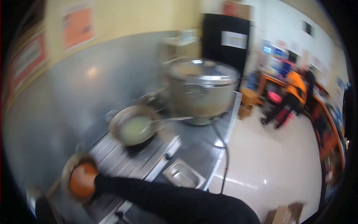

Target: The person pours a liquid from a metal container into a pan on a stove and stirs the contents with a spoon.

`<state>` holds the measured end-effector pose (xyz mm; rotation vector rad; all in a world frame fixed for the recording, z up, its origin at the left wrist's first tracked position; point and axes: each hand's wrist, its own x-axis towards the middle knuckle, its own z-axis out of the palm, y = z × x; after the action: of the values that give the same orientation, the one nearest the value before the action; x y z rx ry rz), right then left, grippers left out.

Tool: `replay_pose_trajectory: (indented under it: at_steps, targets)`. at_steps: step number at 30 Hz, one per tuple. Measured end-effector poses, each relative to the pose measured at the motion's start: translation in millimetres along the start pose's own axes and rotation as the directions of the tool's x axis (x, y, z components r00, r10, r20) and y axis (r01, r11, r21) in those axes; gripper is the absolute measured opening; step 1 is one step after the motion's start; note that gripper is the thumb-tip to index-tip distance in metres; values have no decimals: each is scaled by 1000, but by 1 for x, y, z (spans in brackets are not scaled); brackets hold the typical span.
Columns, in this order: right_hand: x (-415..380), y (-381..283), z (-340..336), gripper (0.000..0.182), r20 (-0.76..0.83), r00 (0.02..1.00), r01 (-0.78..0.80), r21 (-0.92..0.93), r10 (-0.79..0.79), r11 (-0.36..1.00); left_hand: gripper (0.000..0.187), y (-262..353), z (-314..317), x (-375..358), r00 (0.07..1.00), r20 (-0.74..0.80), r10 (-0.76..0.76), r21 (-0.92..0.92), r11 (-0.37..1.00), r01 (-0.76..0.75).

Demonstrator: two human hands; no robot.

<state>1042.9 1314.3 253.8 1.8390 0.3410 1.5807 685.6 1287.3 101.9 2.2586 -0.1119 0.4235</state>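
Observation:
My right arm, in a black sleeve, reaches across the lower part of the view. My right hand (88, 180) is over or inside a round pan (67, 175) at the lower left, which holds something orange (80, 186). The hand is smeared by motion, so I cannot make out its fingers or anything in them. A dark shape like my left sleeve shows at the bottom left edge, but my left hand is not visible. Behind the pan, a wok (115, 125) with pale greenish liquid sits on the stove (119, 155), a utensil handle (175, 119) sticking out to its right.
A large lidded metal pot (203, 93) stands at the back of the steel counter (197, 143). Nearer is a small steel tray (182, 175). A dark hose (225, 164) hangs over the counter edge. Far right, a person in orange (296, 87) bends beside a table.

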Motion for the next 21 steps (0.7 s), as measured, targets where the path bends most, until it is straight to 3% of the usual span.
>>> replay_pose_trajectory:
  at_steps: [1,2,4,5,6,7,8,9,10,11,12,13,14,16,19,21]
  targets:
    - [-6,29,-15,25,-4,995,98,296,-101,950,12,-5,-5,-12,999,-22,-44,-15,999,44]
    - [-8,69,-37,29,-9,979,171,568,-201,805,12,-10,-7,-31,993,-49,-107,-40,994,105]
    - [-4,66,-35,27,-78,975,203,683,-206,701,12,-14,-7,-70,964,-92,-248,-123,964,236]
    - [-2,64,-40,25,83,939,224,587,-334,778,12,-14,-2,-89,937,-109,-332,-180,933,310]
    - [10,69,-35,24,191,882,100,819,-431,566,12,-13,6,-105,899,-102,-426,-253,885,391]
    - [36,70,-29,24,448,656,-228,885,-607,407,12,-13,17,-113,855,-102,-508,-317,831,456]
    - [43,81,-29,25,523,596,-345,852,-609,394,11,-7,16,-114,801,-106,-590,-354,775,524]
    - [41,73,-17,24,548,576,-361,837,-607,412,11,0,16,-113,738,-109,-666,-393,711,583]
    - [41,70,-3,22,519,562,-355,855,-644,378,10,7,14,-111,756,-161,-635,-353,752,556]
    - [42,62,17,20,434,511,-228,901,-742,370,10,13,8,-105,779,-202,-594,-308,794,525]
    - [42,66,34,20,452,467,-264,892,-760,368,10,40,-7,-90,873,-280,-399,-49,914,402]
    - [46,66,39,23,474,420,-301,877,-774,374,10,35,-6,-91,815,-207,-541,-202,839,506]
    - [48,64,42,20,485,469,-302,874,-738,382,11,26,-3,-97,745,-104,-659,-344,727,595]
    - [51,68,42,20,508,561,-310,861,-654,403,11,24,-3,-95,713,-22,-701,-414,655,631]
    - [54,71,17,21,624,628,-474,781,-465,407,11,34,-6,-94,820,-128,-558,-236,820,521]
    - [57,78,-3,21,632,578,-458,775,-516,437,10,41,-10,-90,866,-192,-461,-99,887,450]
